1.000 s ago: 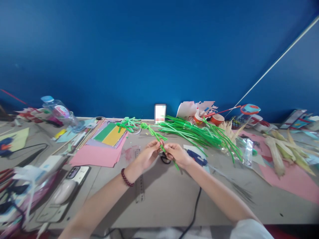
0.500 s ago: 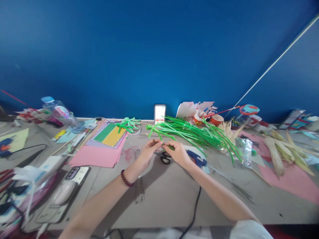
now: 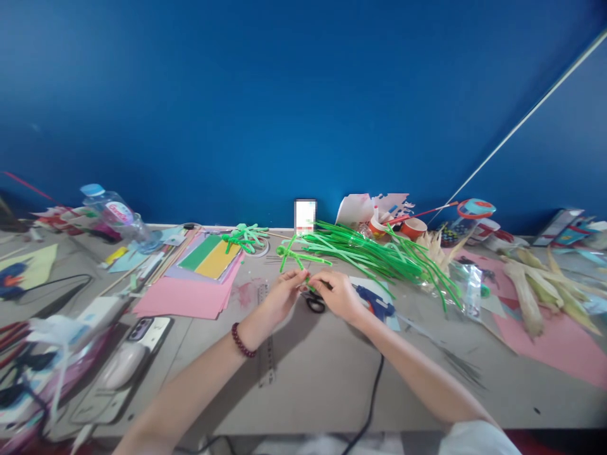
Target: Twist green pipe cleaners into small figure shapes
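Where a second ago the twisted green pipe cleaner piece (image 3: pixel 294 258) stood up steeply between the hands with a tail poking down past the right hand, it now lies lower and flatter, its looped top pointing left and away toward the loose pipe cleaners (image 3: pixel 379 253). That tail is gone from view, so it has likely been bent in or wound on; the shaping looks like it moved one step along.

Left hand (image 3: pixel 284 292) pinches the stem with thumb and fingertips, closed on it. Right hand (image 3: pixel 337 292) is closed on the same stem just beside the left, fingers curled, the two hands nearly touching. Both hover just above the bench (image 3: pixel 313 373), roughly where they were half a second ago.

The piece is held in the air over the middle of the bench, just in front of the scissors (image 3: pixel 313 303), which lie partly under the right hand. Blue glue gun (image 3: pixel 374 299) lies just right of that hand, its cord (image 3: pixel 370 398) running toward the person. Another finished green figure (image 3: pixel 244 237) rests farther back beside the coloured paper stack (image 3: pixel 203 262); none of these has shifted.
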Tool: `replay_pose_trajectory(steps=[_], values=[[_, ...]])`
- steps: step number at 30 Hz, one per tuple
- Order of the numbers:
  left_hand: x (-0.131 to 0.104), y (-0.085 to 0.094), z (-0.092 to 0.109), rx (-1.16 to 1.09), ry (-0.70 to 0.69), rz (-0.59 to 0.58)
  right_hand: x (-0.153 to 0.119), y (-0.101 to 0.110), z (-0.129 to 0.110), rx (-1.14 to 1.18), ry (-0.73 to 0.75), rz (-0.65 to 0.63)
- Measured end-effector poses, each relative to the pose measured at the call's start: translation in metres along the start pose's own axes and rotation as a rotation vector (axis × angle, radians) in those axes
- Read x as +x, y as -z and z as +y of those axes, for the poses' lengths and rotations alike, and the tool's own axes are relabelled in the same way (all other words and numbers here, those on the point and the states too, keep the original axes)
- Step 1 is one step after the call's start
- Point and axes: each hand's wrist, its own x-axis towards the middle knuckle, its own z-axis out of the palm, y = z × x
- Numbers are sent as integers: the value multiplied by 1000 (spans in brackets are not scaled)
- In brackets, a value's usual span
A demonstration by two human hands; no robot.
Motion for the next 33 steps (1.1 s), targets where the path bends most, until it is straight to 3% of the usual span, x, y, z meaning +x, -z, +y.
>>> replay_pose_trajectory(steps=[4,8,11,15,18,21,27,30,33], values=[[1,0,2,-62,25,-52,0,-4,-3,381,-244,-13],[1,2,1,-76,46,-145,-4,-11,0,891,-505,-196],[-1,2,1,-74,74,-207,-6,-14,3,1093,-537,-298],[-4,-1,1,-81,114,-229,-7,-17,5,1154,-551,-289],[-4,-3,0,-81,115,-193,-5,-19,6,1071,-547,-229],[-3,-4,-3,-68,72,-104,-1,-17,8,823,-514,-92],[-2,-1,-5,-44,59,6,-2,-6,7,-47,-122,118],[-3,-1,-6,-36,27,36,-8,-6,5,-307,-23,124],[-4,-3,-7,2,-9,35,-12,-8,4,-382,-5,94]])
